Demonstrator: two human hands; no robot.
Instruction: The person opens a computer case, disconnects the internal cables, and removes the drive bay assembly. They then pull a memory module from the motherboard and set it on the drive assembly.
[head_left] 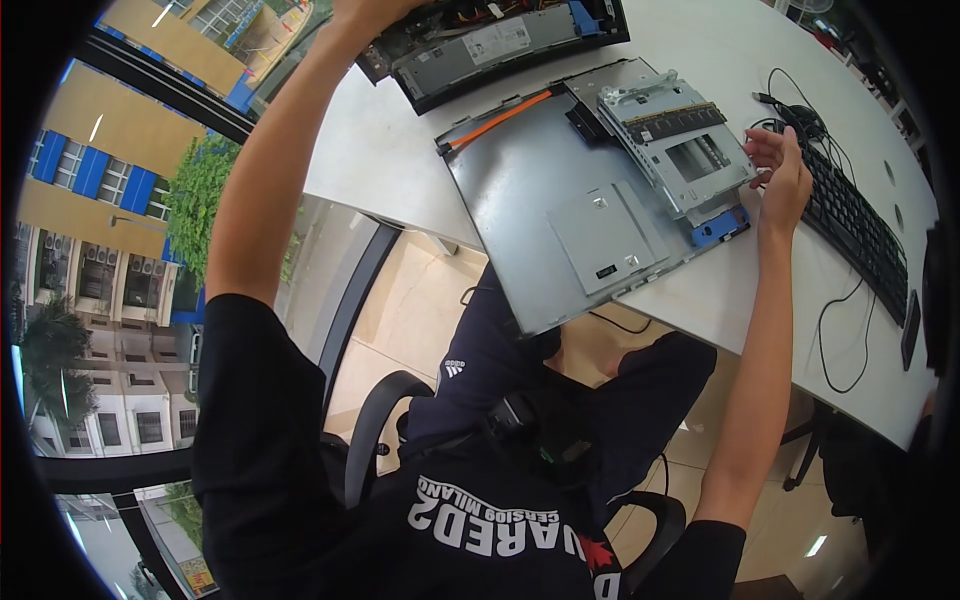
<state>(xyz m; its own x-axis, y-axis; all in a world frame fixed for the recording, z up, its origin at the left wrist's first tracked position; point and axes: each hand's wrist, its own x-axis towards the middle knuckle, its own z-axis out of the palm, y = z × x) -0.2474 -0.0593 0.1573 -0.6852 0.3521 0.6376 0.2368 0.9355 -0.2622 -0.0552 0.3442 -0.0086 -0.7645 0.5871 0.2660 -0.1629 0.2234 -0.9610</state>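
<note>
My left hand (378, 10) reaches to the far left end of an uncovered black desktop computer case (505, 45); its fingers are cut off by the top edge of the view. A flat metal side panel (520, 215) lies nearer to me, its front corner sticking out past the desk edge. On the panel's right part rests a metal drive cage (690, 150) with a blue latch (720, 227), and an orange cable (500, 120) runs along its far left side. Beside the cage's right edge, my right hand (785, 180) is open, fingers loosely bent with nothing held in them.
A black keyboard (855, 220) lies on the white desk (700, 315) just right of my right hand, with a coiled black cable (800, 118) behind it. Chair armrests (375, 430) flank my lap. A window (110, 250) stands at the left.
</note>
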